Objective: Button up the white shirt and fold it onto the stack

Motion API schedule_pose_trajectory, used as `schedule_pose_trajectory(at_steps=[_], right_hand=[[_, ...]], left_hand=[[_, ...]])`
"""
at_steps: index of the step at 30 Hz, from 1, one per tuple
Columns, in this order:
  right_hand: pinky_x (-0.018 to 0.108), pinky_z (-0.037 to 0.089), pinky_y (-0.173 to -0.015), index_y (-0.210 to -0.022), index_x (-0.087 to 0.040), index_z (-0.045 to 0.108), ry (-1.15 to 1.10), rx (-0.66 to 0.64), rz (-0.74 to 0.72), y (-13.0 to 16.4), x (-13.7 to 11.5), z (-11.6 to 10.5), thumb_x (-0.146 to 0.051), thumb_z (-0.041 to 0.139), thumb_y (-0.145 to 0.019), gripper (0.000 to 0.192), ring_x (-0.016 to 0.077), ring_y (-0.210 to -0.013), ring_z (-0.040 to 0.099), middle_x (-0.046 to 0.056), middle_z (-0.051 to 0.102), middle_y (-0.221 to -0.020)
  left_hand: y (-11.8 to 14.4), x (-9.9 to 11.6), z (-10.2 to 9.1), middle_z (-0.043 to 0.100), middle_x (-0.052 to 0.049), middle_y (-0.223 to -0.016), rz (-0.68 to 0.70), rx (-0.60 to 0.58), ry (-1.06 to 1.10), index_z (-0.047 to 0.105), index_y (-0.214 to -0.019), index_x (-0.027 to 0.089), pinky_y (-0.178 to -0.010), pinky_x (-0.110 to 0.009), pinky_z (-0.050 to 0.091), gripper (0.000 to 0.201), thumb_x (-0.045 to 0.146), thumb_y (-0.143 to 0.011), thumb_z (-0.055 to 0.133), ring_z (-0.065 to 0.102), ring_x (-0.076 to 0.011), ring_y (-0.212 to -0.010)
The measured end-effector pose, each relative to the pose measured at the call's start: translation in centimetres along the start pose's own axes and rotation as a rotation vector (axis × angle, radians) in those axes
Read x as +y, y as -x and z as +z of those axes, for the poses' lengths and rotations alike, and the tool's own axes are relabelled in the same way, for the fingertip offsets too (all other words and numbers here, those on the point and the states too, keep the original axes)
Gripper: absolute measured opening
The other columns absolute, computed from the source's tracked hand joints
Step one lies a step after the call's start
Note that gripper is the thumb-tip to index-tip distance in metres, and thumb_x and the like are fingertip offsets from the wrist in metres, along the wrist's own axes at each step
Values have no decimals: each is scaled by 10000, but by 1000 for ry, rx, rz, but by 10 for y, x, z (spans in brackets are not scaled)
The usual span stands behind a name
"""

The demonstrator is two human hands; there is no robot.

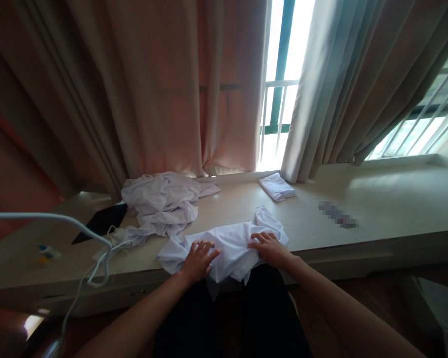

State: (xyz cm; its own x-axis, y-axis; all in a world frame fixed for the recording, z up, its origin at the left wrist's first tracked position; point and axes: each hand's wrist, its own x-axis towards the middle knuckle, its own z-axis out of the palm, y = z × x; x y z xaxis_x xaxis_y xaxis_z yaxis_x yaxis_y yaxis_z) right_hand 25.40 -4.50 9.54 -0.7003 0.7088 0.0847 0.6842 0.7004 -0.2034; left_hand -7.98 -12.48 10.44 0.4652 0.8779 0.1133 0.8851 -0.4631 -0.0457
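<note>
Left hand [198, 259]: flat, palm down, fingers spread, pressed onto the white garment [229, 248]; nothing gripped. Right hand [271, 248]: likewise flat and open, fingers extended forward, resting on the same cloth near its right end; no grasp visible.

White garment: directly beneath both hands, spread along the near edge of the worktop [377, 209], partly overhanging that edge toward the body. Long axis running left to right, from one hand across to the other. Loose bunched portion lying just ahead of the right hand's fingertips; left end reaching slightly beyond the left hand. Both hands equally close (each in contact), set well apart along the cloth.

Crumpled white pile [163, 204]: ahead of and to the left of the left hand, well apart from it. Folded white piece [277, 187]: ahead of the right hand, near the curtains [164, 84], apart from the handled garment. White cable [93, 248]: left of the left hand, looping over the worktop edge. Dark flat item [102, 221] (kind not discernible): further left, beside the pile.
</note>
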Motion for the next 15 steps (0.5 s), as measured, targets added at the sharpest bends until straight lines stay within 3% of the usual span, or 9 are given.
schedule_pose_trajectory(at_steps=[3, 5, 8, 10, 12, 15], right_hand=[[501, 284, -1097, -1222, -316, 692, -54, 70, 85, 5, 6, 15, -178, 564, -889, 382, 303, -1286, 465, 83, 552, -1401], [496, 293, -1084, -1159, -284, 714, -199, 145, 137, 5, 8, 20, -209, 558, -907, 306, 298, -1255, 482, 90, 589, -1343], [467, 309, -1077, -1051, -239, 714, -434, 239, 173, 2, 6, 16, -231, 578, -890, 210, 279, -1200, 509, 85, 633, -1247], [422, 359, -1037, -987, -221, 691, -518, 266, 174, -3, 2, 7, -301, 557, -917, 172, 254, -1112, 548, 75, 660, -1134], [371, 417, -958, -955, -217, 662, -587, 282, 174, -8, -1, -4, -403, 481, -967, 261, 227, -997, 577, 59, 668, -1019], [322, 445, -855, -932, -217, 631, -764, 349, 182, -17, -6, -23, -477, 401, -990, 352, 199, -877, 573, 35, 653, -935]], left_hand=[[2, 29, 4, 566, -114, -1325, 128, -96, 23, 555, -1317, 295, -1100, -525, 267, 492, 238, -831, 612, 472, -323, -1253], [1, 43, 10, 597, -121, -1278, 170, -154, 78, 542, -1327, 266, -1066, -513, 311, 499, 337, -841, 628, 513, -319, -1203], [-9, 52, 21, 593, -146, -1321, 28, -163, 117, 495, -1401, 232, -1042, -517, 343, 676, 398, -780, 703, 523, -348, -1212], [-18, 52, 25, 575, -157, -1371, -125, -117, 146, 507, -1406, 224, -1035, -512, 355, 669, 351, -778, 701, 520, -360, -1236], [-26, 51, 21, 596, -145, -1357, -228, -30, 243, 562, -1356, 217, -1032, -479, 371, 536, 290, -829, 625, 533, -340, -1237], [-33, 48, -1, 670, -109, -1215, -271, 133, 523, 654, -1182, 207, -1009, -385, 405, 336, 234, -910, 460, 583, -270, -1169]])
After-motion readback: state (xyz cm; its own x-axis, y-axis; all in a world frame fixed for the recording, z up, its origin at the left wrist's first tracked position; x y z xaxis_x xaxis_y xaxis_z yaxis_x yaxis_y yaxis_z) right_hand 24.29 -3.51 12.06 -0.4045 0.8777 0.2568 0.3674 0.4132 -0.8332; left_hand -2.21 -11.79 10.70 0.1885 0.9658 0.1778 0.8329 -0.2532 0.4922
